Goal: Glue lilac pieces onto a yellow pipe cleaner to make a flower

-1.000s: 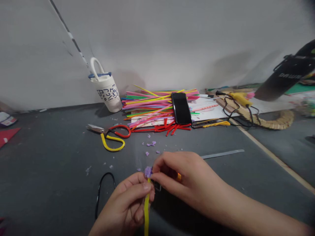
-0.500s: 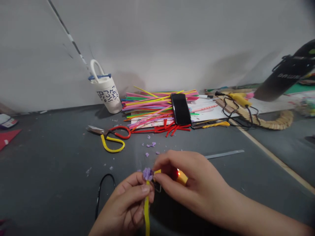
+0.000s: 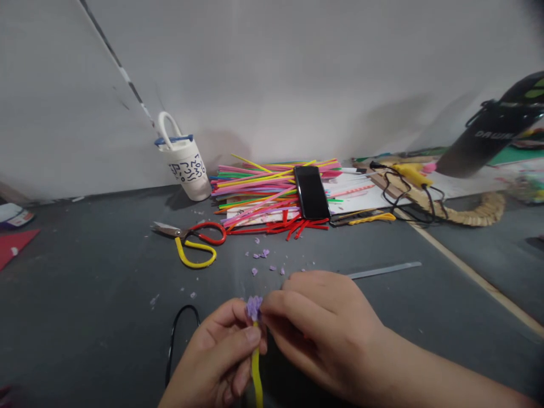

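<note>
My left hand [image 3: 223, 354] pinches a yellow pipe cleaner [image 3: 256, 377] between thumb and fingers, just under its top. On that top sits a small crumpled purple flower head [image 3: 254, 307]. My right hand [image 3: 327, 328] is closed, its fingertips pressed together against the right side of the flower head. What those fingertips hold, if anything, is hidden. Beyond my hands, small purple scraps [image 3: 264, 253] lie scattered on the dark table [image 3: 106, 306]. A translucent glue stick [image 3: 386, 270] rests past my right hand.
Scissors [image 3: 191, 241] with red and yellow handles lie at left, near a white cup [image 3: 189, 170]. A bundle of coloured pipe cleaners [image 3: 255, 181] lies under a phone [image 3: 312, 192]. At right are a yellow corded tool [image 3: 412, 174] and a dark bottle [image 3: 480, 139]. A black cable [image 3: 172, 337] curves by my left hand.
My right hand has turned and closed in on the flower head. The yellow object with a red light, visible under it before, is now hidden. My left hand keeps its hold.
</note>
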### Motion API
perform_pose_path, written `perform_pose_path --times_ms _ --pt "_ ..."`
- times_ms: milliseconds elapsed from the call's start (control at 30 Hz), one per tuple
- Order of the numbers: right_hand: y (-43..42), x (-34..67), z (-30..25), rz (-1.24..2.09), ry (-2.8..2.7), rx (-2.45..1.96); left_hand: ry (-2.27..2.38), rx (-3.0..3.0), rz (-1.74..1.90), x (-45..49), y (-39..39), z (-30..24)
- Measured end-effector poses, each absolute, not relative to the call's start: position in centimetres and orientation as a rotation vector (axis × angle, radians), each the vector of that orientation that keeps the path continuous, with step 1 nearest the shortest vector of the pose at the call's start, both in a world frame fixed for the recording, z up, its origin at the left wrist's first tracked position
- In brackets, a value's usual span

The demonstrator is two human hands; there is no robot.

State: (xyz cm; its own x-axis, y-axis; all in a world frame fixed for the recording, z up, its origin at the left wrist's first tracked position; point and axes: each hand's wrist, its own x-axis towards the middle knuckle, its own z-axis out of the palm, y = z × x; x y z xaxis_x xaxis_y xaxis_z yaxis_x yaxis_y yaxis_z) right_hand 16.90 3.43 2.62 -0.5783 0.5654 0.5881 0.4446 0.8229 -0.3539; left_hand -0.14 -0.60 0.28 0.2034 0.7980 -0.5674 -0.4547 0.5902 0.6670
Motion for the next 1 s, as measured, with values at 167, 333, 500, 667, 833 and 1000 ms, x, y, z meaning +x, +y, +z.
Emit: perform_pose_path --times_ms 167,333,500,667,833,1000 --pt "3.5 16.9 2.5 0.242 -2.267 -0.766 1.153 0.419 0.899 0.2 -0.5 1.1" --pt "3.5 16.8 2.5 0.256 -2.281 -0.777 1.172 0.454 0.902 0.1 -0.6 1.1" --pt "3.6 16.8 2.7 0.326 -2.301 -0.781 1.188 0.493 0.878 -0.1 -0.5 0.7" --pt "3.5 17.2 3.3 0.472 -2.226 -0.803 1.069 0.435 0.904 -0.1 -0.4 0.2" --pt "3.4 17.2 2.9 0.343 -2.223 -0.681 1.124 0.516 1.009 0.1 -0.5 0.6" --pt "3.6 16.6 1.6 0.153 -2.225 -0.587 1.178 0.549 1.074 0.3 -0.6 0.9"
